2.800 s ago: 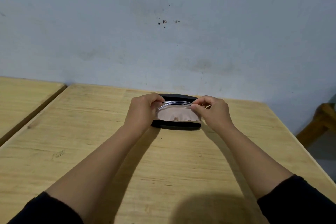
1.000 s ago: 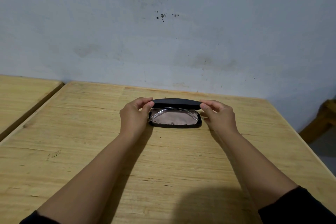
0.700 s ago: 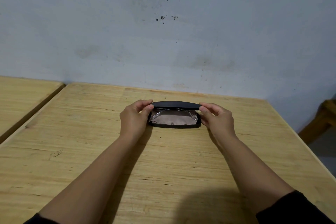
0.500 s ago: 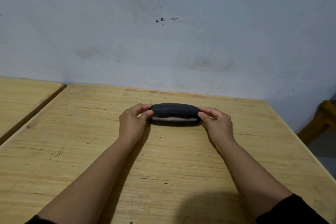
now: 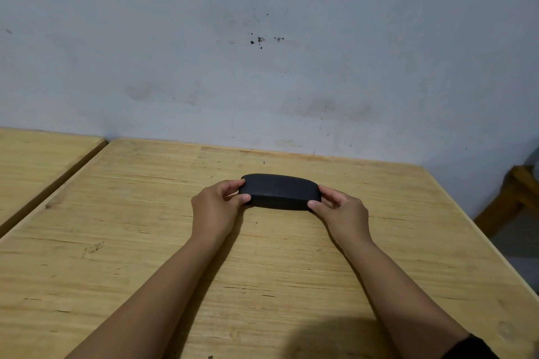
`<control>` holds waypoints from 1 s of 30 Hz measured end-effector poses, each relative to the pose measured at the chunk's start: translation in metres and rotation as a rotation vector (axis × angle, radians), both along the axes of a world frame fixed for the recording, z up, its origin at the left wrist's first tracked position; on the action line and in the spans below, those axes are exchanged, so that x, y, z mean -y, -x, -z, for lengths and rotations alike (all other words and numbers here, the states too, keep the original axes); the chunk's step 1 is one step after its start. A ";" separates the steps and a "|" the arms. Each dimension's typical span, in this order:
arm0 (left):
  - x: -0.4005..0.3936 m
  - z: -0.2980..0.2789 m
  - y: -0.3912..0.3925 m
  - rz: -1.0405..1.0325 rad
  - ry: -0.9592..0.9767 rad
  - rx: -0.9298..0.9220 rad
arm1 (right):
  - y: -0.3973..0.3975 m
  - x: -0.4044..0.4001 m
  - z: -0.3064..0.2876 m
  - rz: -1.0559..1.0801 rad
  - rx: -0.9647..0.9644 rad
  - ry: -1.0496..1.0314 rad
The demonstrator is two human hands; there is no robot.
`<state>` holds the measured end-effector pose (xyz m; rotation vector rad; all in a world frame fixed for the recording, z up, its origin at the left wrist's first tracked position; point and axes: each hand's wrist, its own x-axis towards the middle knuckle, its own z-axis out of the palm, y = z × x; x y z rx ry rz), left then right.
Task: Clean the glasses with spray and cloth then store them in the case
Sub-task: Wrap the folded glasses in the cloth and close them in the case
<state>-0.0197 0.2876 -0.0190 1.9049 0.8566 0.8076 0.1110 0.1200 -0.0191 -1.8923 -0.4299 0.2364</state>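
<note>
A black glasses case [image 5: 280, 191] lies closed on the wooden table [image 5: 145, 242], in the middle toward the far edge. My left hand [image 5: 215, 207] grips its left end, fingers over the top and thumb at the front. My right hand [image 5: 341, 211] grips its right end the same way. The glasses and the cloth are hidden inside the case. No spray bottle is in view.
A grey wall rises just behind the table. A second wooden table [image 5: 35, 163] stands to the left across a narrow gap. A wooden piece of furniture [image 5: 513, 198] stands at the right, past the table's edge.
The case lid has come down from open to fully closed over the glasses and cloth. Both hands stayed at the case's ends.
</note>
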 end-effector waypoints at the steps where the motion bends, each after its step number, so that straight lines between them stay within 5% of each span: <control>1: 0.001 0.000 -0.001 -0.012 -0.002 0.004 | 0.000 -0.002 0.000 0.015 -0.002 0.004; 18: -0.051 0.001 -0.092 -0.104 0.090 0.056 | -0.069 -0.077 -0.003 0.084 0.083 0.045; 30: -0.062 0.006 -0.108 -0.086 -0.155 -0.071 | -0.085 -0.088 0.003 0.050 0.215 0.184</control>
